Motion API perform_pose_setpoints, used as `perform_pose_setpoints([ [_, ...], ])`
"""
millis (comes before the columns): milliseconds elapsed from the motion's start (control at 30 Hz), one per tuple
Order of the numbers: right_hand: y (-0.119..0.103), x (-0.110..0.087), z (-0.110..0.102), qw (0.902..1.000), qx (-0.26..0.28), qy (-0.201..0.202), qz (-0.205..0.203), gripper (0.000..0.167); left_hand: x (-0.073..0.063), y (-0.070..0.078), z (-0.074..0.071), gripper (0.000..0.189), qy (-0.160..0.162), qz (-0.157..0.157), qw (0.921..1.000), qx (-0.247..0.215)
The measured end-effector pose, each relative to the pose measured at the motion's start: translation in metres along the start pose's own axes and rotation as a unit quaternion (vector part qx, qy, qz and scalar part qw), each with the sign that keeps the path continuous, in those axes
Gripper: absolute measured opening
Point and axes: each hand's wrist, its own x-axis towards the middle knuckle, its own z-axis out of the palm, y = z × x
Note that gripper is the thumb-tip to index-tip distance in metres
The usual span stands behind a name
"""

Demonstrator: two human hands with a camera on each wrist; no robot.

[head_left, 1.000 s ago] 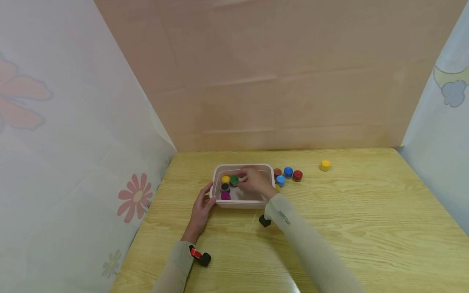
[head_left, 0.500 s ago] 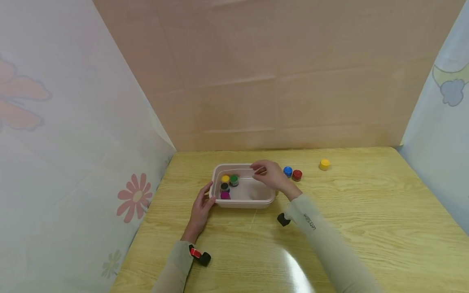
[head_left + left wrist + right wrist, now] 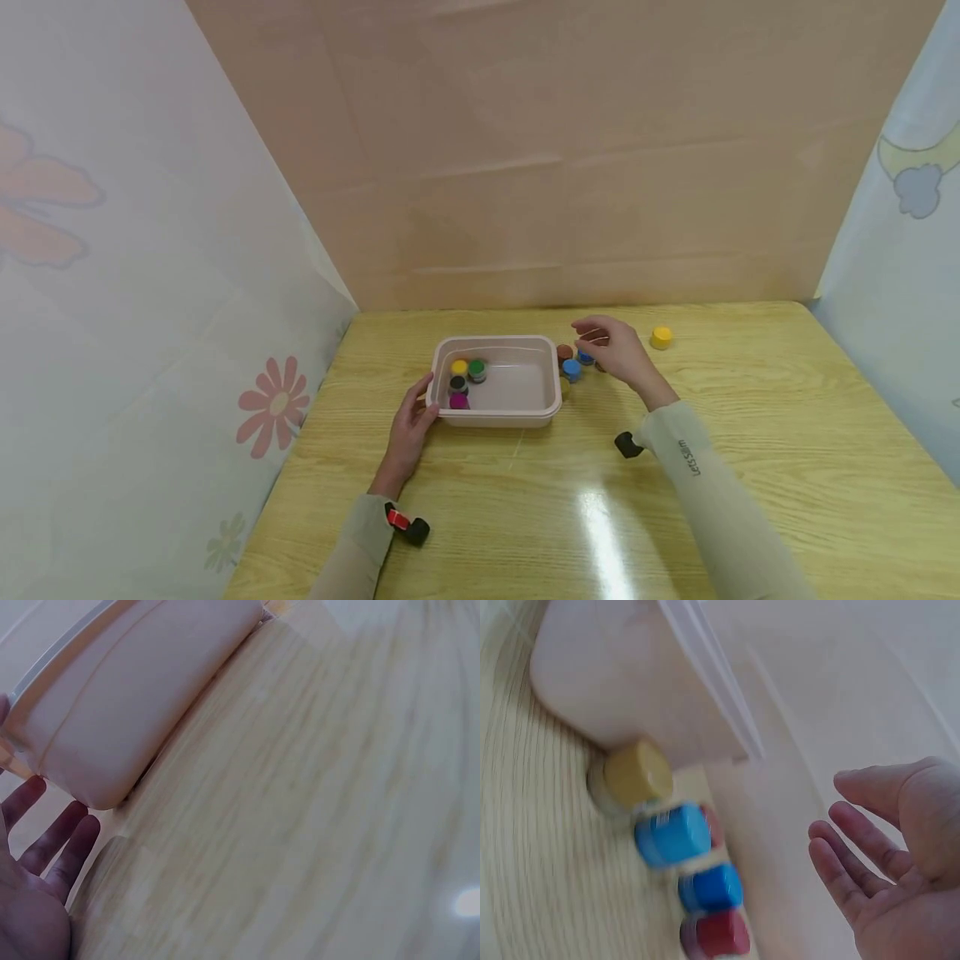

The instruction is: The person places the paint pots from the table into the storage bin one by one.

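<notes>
My left hand (image 3: 409, 429) rests against the left end of a pale pink plastic bin (image 3: 498, 412), thumb at the near corner of its rim. In the left wrist view its fingers (image 3: 56, 832) are fairly straight and spread, fingertips right at the bin's outer wall. Inside the bin stand small paint jars: yellow (image 3: 459, 367), green (image 3: 477, 369), black (image 3: 458, 384) and magenta (image 3: 459, 402). My right hand (image 3: 617, 348), holding nothing, hovers over lidded jars beside the bin's right end. Its fingers are loosely bent, with blue (image 3: 711, 888) and red (image 3: 718, 933) jars below.
Close to the bin's right wall are a light blue jar (image 3: 572, 370), a brown jar (image 3: 565, 352) and a mustard jar (image 3: 637, 776). A yellow jar (image 3: 661, 337) stands alone farther right on the wooden table (image 3: 517, 517). A brown sheet (image 3: 525, 167) covers the back.
My right hand has come up out of the bin and moved right, past its rim, to above the jars outside. My left hand has stayed at the bin's left end.
</notes>
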Motion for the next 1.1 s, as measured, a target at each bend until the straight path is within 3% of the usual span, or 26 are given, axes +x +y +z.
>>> perform_pose_setpoints([
  [300, 0.041, -0.008, -0.012, 0.9984, -0.003, 0.041, 0.039, 0.038, 0.000, 0.001, 0.001, 0.052, 0.002, -0.002, 1.0000, 0.008],
  [500, 0.058, -0.012, -0.013, 0.9971, 0.000, 0.042, 0.063, 0.044, -0.001, 0.001, 0.001, 0.051, 0.001, 0.005, 0.9999, 0.010],
  [1100, 0.073, -0.013, -0.001, 0.9939, 0.014, 0.000, 0.109, 0.048, -0.002, 0.003, 0.000, 0.052, -0.001, -0.006, 1.0000, -0.005],
])
